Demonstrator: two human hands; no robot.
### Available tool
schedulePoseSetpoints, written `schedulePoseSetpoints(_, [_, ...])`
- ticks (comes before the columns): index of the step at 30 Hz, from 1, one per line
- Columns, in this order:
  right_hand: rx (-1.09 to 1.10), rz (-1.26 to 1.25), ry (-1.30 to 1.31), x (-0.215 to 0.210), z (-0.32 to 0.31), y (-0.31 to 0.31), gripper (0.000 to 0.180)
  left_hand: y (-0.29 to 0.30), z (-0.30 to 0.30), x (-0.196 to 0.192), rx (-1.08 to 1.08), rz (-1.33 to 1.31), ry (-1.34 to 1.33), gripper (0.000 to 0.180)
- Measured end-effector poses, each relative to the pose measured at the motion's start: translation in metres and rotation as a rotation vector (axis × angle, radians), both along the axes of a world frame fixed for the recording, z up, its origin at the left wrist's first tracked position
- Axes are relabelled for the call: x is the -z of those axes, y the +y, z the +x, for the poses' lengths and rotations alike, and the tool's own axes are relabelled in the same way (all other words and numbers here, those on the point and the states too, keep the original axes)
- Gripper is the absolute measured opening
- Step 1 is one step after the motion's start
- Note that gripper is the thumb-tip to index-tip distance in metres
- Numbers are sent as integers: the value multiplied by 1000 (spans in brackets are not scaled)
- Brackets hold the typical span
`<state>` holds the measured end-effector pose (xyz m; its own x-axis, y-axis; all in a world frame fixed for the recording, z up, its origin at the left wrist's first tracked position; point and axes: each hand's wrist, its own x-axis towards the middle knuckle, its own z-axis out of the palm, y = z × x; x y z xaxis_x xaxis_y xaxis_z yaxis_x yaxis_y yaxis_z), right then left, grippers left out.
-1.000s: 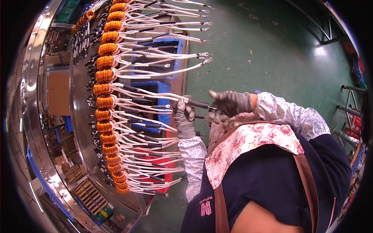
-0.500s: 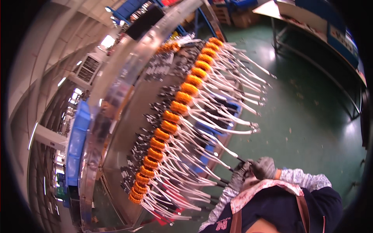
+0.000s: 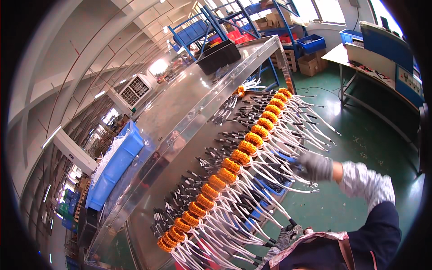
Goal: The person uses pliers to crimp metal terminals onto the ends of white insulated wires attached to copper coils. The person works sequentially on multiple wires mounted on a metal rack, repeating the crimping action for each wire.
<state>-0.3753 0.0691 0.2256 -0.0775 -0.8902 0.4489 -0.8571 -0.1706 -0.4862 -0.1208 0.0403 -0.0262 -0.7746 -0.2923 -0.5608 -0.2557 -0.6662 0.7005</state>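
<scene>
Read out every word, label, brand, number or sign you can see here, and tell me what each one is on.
No text can be read clearly in this view.
Pale beam at left: a small dark mark, too small to read.
Control panel on the blue cabinet at right: tiny marks, too small to read.
Orange coils: no lettering that I can make out.

Orange-wound ring coils (image 3: 240, 157): single row, near left to far right. White leads (image 3: 297, 190) extend right; black-sleeved ends (image 3: 184, 191) lie left.
</scene>
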Motion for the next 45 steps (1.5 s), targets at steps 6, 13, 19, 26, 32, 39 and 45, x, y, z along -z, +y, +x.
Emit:
schedulePoseSetpoints(6, [324, -560, 321, -150, -62, -152, 40, -2, -4, 1, -39, 17, -3, 12])
schedulePoseSetpoints(13, [427, 176, 247, -229, -124, -276, 58, -3, -6, 6, -85, 6, 14, 12])
schedulePoseSetpoints(19, [140, 242, 315, -225, -78, -302, 59, -1, 0, 12, -150, 30, 5, 11])
schedulePoseSetpoints(26, [-285, 103, -15, -216, -88, -299, 37, 1, 2, 15, -193, 15, -10, 11])
schedulePoseSetpoints(32, [85, -495, -359, -226, -100, -317, 24, 9, -9, 13, -208, -5, -12, 10])
schedulePoseSetpoints(39, [-132, -703, -241, -190, -74, -143, 39, 25, -14, -25, -280, -51, -28, 7])
schedulePoseSetpoints(45, [-310, 449, -1246, 27, -104, -9, 32, 27, -36, -43, -166, -309, -188, 14])
